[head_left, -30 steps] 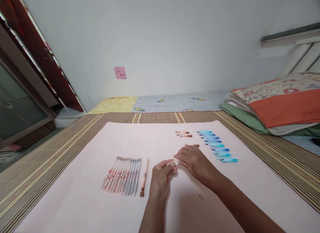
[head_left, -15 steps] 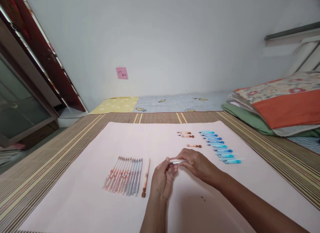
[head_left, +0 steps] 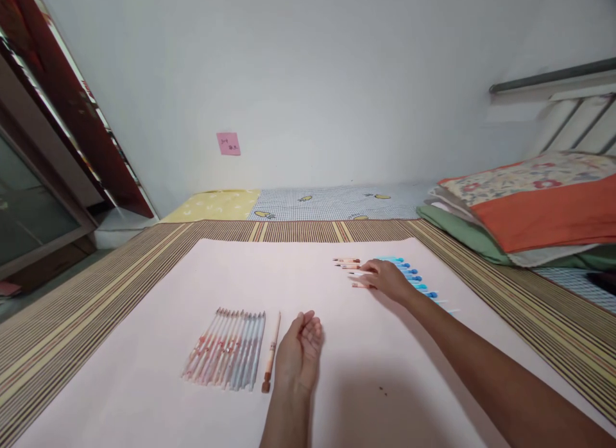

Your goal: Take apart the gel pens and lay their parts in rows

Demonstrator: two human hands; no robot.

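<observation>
My right hand (head_left: 387, 280) reaches to the back right of the pale sheet. Its fingertips are closed round a slim pen piece (head_left: 356, 273) with a dark tip, lying low among short brown-and-peach pen pieces (head_left: 347, 266); part of it is hidden by the fingers. My left hand (head_left: 304, 345) rests palm up near the middle, fingers loosely curled and holding nothing. Just left of it lies a long peach pen with a brown end (head_left: 272, 352). Farther left, several clear-barrelled pens (head_left: 228, 348) lie in a slanted row, dark tips at the back.
Short blue pen pieces (head_left: 416, 279) form a column on the right, partly behind my right hand and forearm. Two tiny dark specks (head_left: 382, 391) lie near the front. The pale sheet (head_left: 144, 371) covers a striped mat (head_left: 81, 307). Folded bedding (head_left: 543, 210) is piled at right.
My hands have separated. My right hand has moved away and right with a slim piece to the brown pieces; my left hand has let go and stays near the middle. The view has shifted slightly.
</observation>
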